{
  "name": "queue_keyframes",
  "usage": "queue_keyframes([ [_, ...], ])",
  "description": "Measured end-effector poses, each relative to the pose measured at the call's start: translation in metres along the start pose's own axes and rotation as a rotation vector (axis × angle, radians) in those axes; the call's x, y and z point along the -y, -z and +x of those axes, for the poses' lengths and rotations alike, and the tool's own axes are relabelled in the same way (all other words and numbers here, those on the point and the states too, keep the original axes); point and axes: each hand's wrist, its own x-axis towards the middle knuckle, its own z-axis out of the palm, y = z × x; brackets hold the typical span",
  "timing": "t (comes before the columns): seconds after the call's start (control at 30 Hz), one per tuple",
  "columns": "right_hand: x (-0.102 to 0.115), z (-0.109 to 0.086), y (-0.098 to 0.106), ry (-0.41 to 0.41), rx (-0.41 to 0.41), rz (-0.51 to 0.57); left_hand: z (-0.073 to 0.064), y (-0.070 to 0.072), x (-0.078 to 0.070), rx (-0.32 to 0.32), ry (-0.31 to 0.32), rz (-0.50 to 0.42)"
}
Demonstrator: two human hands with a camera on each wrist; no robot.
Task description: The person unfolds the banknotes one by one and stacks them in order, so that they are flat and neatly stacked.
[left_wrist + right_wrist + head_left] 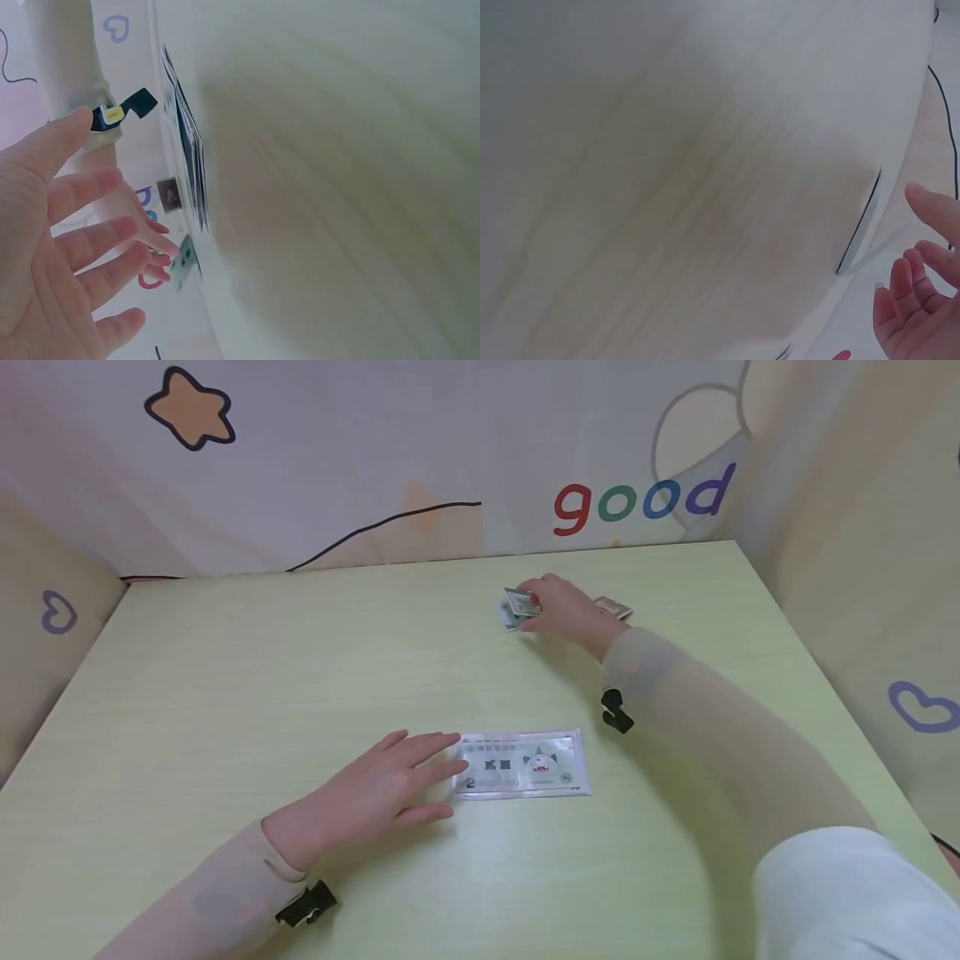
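In the head view, a play banknote (495, 768) marked with a 2 lies in a clear sleeve at the middle of the table. My left hand (386, 781) is spread at its left end, fingertips over the sleeve's edge. From the left wrist view, several layers show along the banknote stack's edge (191, 146). Farther back, my right hand (566, 610) reaches around a small folded note (522, 603) with one leaf tilted up. Its thumb and fingers stand apart around the leaf in the right wrist view, where the folded note (861, 225) shows edge-on.
Behind the right hand, a small brownish note (613, 607) lies on the pale wooden table (300, 660). A printed cloth (360, 452) hangs along the table's back, with more cloth at both sides. Each sleeve carries a black clip (617, 711).
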Motion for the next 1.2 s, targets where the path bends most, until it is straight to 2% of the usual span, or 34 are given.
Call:
queue_keyframes([
  [0.2,0.000,0.004,-0.003,-0.002,-0.051,-0.060,0.001,-0.003,-0.001,-0.022,-0.016,-0.007],
  [0.37,0.001,0.001,0.001,0.020,-0.134,-0.055,0.000,-0.003,-0.001,-0.030,-0.022,-0.021],
  [0.5,-0.001,-0.007,0.006,0.040,-0.204,-0.023,0.001,-0.003,-0.001,-0.036,-0.021,-0.024],
  [0.77,-0.011,-0.024,0.015,0.063,-0.291,0.119,0.004,-0.001,-0.002,-0.021,0.006,-0.042],
  [0.9,-0.015,-0.036,0.019,0.062,-0.293,0.217,0.007,0.002,-0.003,-0.076,0.028,-0.034],
  [1.2,-0.018,-0.069,0.022,0.081,-0.239,0.337,0.020,0.007,0.000,-0.297,0.090,-0.063],
])
